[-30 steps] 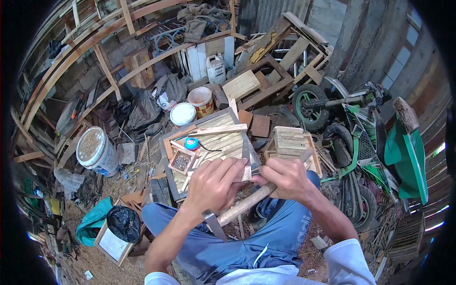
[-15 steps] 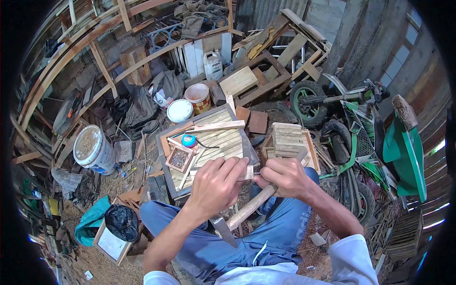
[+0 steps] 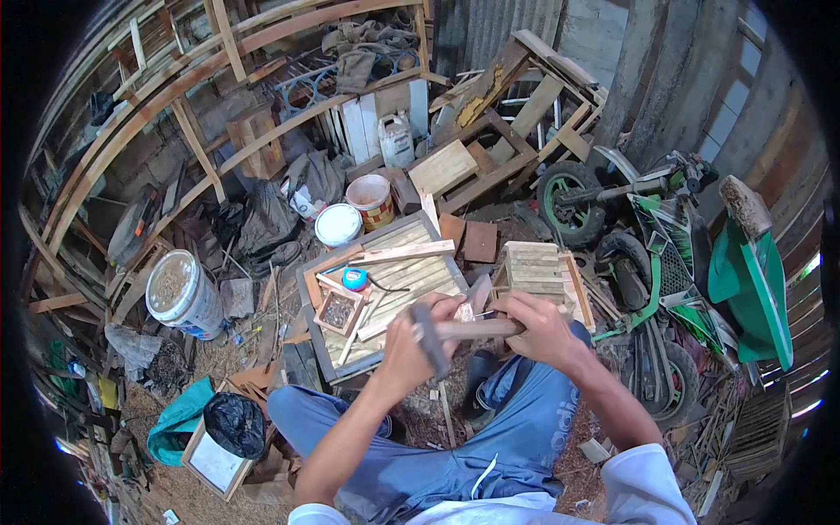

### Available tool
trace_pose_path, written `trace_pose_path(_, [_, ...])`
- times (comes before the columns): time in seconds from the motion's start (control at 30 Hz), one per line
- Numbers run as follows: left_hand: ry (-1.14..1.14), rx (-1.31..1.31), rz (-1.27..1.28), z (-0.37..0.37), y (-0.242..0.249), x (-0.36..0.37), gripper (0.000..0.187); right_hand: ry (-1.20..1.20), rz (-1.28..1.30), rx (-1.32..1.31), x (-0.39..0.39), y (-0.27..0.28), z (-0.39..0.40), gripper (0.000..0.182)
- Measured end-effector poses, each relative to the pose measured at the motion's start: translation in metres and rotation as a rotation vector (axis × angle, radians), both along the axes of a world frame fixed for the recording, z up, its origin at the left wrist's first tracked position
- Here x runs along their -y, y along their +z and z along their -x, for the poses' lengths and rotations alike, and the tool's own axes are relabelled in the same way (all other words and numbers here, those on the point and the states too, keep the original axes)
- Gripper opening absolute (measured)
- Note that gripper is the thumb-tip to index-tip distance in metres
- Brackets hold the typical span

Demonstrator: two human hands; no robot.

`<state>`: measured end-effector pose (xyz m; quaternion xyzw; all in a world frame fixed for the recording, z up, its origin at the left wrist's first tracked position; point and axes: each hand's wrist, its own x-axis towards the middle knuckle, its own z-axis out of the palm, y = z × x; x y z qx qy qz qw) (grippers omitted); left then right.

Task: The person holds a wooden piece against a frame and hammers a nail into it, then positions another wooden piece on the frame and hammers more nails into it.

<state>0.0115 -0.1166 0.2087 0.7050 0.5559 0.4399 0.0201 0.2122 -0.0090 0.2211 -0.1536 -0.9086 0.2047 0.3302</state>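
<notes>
My left hand (image 3: 404,354) is closed around a small piece of wood (image 3: 465,312), whose pale end pokes out past the fingers. My right hand (image 3: 541,328) grips the wooden handle of a hammer (image 3: 477,329). The handle lies level across the front of both hands, and the dark metal head covers part of my left hand. Between the right fingertips and the wood's end shows a thin nail-like sliver, too small to make out surely. Beyond the hands, a slatted wooden panel (image 3: 404,302) carries a blue tape measure (image 3: 354,278) and a small box of nails (image 3: 339,311).
A stack of short boards (image 3: 534,262) stands right of the panel. Buckets (image 3: 338,226) sit behind it, and another bucket (image 3: 184,293) is at left. A small green motorbike (image 3: 652,254) and a green wheelbarrow (image 3: 751,297) occupy the right. Scrap wood lies around.
The hammer has swung from hanging down between my legs to level, its head now in front of my left hand. The view has shifted slightly.
</notes>
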Motion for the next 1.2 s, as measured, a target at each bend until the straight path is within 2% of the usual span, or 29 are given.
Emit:
trace_pose_path(0.07, [0.043,0.145,-0.005,-0.008,-0.014,-0.006,0.039,-0.079,0.048,-0.124,0.002,-0.017,0.002,0.033])
trace_pose_path(0.17, [0.115,0.392,-0.02,-0.029,-0.039,-0.025,0.035,-0.32,0.396,-0.13,0.019,-0.024,0.012,0.027])
trace_pose_path(0.23, [0.216,0.561,-0.026,-0.05,-0.054,-0.031,0.034,-0.38,0.528,-0.247,0.025,-0.03,0.024,0.033])
trace_pose_path(0.27, [0.271,0.644,0.153,-0.057,-0.057,-0.031,0.043,-0.419,0.545,-0.257,0.024,-0.033,0.028,0.036])
trace_pose_path(0.37, [0.221,0.623,-0.097,-0.075,-0.065,-0.039,0.048,-0.471,0.531,-0.278,0.025,-0.028,0.033,0.046])
trace_pose_path(0.4, [0.171,0.616,-0.101,-0.082,-0.072,-0.043,0.06,-0.481,0.485,-0.294,0.025,-0.026,0.033,0.048])
trace_pose_path(0.43, [0.143,0.581,-0.103,-0.083,-0.08,-0.042,0.063,-0.489,0.441,-0.309,0.024,-0.025,0.033,0.049])
trace_pose_path(0.53, [0.059,0.491,-0.094,-0.078,-0.09,-0.045,0.071,-0.444,0.542,-0.341,0.011,-0.032,0.031,0.052])
trace_pose_path(0.63, [-0.008,0.428,0.02,-0.06,-0.083,-0.039,0.065,-0.424,0.642,-0.32,-0.002,-0.038,0.026,0.047])
trace_pose_path(0.67, [0.059,0.432,0.079,-0.057,-0.079,-0.035,0.059,-0.401,0.688,-0.317,-0.009,-0.045,0.025,0.046])
trace_pose_path(0.77, [0.142,0.043,0.1,-0.029,-0.057,-0.036,0.055,-0.336,0.8,-0.291,-0.017,-0.047,0.017,0.041])
trace_pose_path(0.87, [0.01,-0.078,0.11,0.005,-0.048,-0.056,0.053,-0.251,0.879,-0.276,-0.023,-0.045,0.011,0.039])
trace_pose_path(0.93, [-0.062,-0.201,0.135,0.021,-0.043,-0.069,0.051,-0.193,0.906,-0.192,-0.028,-0.039,0.007,0.045])
trace_pose_path(1.03, [-0.231,-0.165,0.392,0.035,-0.036,-0.083,0.051,-0.125,0.809,-0.185,-0.039,-0.043,0.006,0.046])
trace_pose_path(1.07, [-0.227,-0.145,0.369,0.037,-0.035,-0.084,0.049,-0.102,0.757,-0.199,-0.042,-0.046,0.006,0.045])
trace_pose_path(1.17, [-0.216,-0.221,0.464,0.039,-0.028,-0.086,0.05,-0.165,0.953,-0.164,-0.047,-0.047,0.006,0.044])
trace_pose_path(1.2, [-0.21,-0.2,0.405,0.038,-0.03,-0.085,0.051,-0.168,0.923,-0.169,-0.048,-0.049,0.005,0.045])
